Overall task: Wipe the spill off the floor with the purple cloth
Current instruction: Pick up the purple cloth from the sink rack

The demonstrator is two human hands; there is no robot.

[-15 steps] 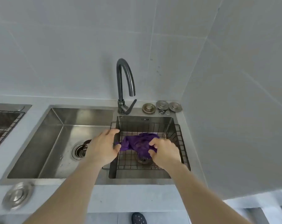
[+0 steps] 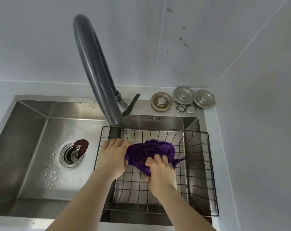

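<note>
Left basin (image 2: 33, 130) wet, droplets around drain (image 2: 71, 155), dark scrap at drain edge. Tap (image 2: 98, 75) arches over divider. Left hand (image 2: 114, 155) clamped on purple cloth (image 2: 151, 150), left edge. Cloth bunched inside wire basket (image 2: 208, 172), right basin. Right hand (image 2: 159, 172) pinching cloth's near side. Metal stoppers (image 2: 183, 95) on counter (image 2: 209, 114), back right corner.

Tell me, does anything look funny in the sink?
Yes. A dark reddish flap sits half over the drain in the left basin, where it looks out of place. Loose metal drain parts lie on the ledge behind the rack.
</note>
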